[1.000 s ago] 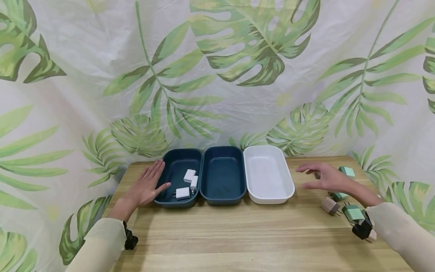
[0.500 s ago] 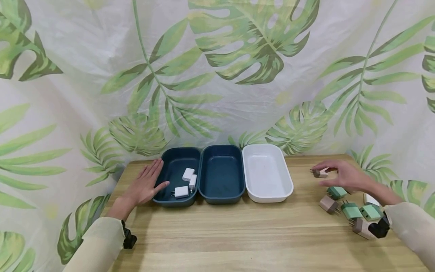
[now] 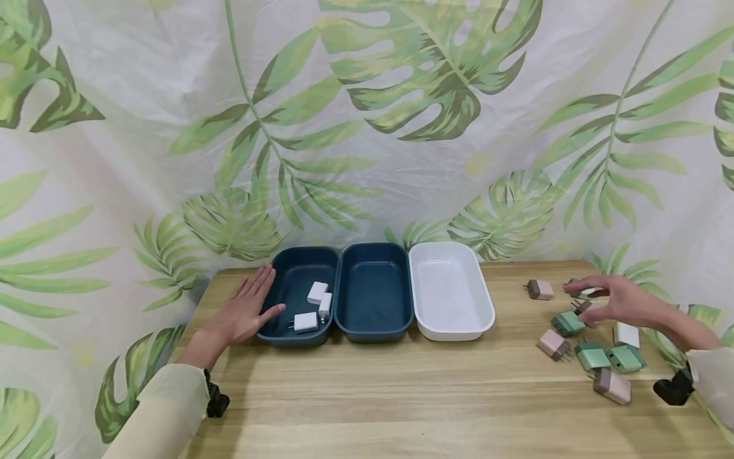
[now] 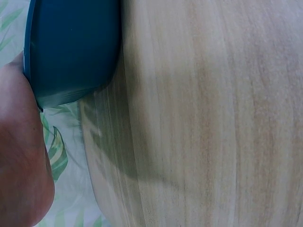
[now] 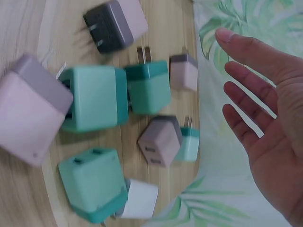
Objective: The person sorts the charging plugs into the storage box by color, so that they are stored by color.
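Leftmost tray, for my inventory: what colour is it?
Dark blue; the leftmost tray shows best in the head view.

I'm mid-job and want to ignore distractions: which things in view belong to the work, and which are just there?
Seemingly in the job:
three white plugs in the left blue tray
pink plugs, green plugs and one white plug near the right hand
middle blue tray
white tray

Apparently just there:
leaf-print cloth
black wrist devices

Right now you've got smooth, matt-looking plastic plugs near your right grip, metal prongs showing; a faintly glossy, smooth blue tray touching your left grip; wood-grained desk below, creased cloth beyond both!
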The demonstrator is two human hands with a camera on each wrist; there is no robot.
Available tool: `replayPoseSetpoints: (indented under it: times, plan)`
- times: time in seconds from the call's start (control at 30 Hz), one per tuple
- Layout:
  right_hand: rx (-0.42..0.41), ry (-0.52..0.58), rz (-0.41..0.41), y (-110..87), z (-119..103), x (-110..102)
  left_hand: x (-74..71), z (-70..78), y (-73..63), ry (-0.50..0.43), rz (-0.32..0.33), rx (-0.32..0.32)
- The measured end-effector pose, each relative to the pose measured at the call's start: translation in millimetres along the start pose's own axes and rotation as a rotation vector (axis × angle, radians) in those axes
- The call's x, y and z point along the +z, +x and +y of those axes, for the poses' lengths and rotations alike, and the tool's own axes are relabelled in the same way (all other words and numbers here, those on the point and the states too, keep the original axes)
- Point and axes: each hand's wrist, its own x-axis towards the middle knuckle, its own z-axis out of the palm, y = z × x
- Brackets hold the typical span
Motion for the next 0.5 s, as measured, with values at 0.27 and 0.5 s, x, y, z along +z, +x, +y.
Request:
replayPoseSetpoints:
  times: [0.27,0.5]
  plan:
    - [-0.035,-0.065,-0.035,-15.1,17.9,-12.0,0.2,0.2,-0.4,-0.002,0.000,0.000]
    - [-0.096,-0.050,-0.066,-26.0,38.3,-15.3,0.1,0.2,-0.5,-0.004,0.007,0.000]
